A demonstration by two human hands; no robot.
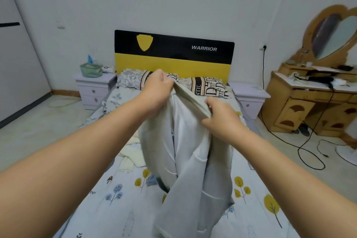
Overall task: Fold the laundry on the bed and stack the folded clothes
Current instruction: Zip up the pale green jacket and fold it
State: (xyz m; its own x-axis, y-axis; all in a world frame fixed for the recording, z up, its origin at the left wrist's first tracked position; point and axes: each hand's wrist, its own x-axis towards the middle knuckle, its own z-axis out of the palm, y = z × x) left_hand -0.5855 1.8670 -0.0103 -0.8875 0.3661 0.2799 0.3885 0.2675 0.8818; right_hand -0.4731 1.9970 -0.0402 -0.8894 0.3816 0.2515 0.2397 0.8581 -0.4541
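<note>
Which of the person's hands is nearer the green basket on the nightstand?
Left. The left hand grips the grey jacket just right of the green basket; the right hand holds it lower, farther right.

Home bedroom: bed (123,208), nightstand (94,88), dressing table (309,102)

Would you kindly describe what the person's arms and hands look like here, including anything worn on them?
Both forearms are bare along their whole visible length: no sleeves, cuffs or gloves show. The left hand and the right hand carry no visible watch, bracelet or ring, and no markings can be made out. The picture is slightly soft, so small details such as the nails cannot be told.
</note>
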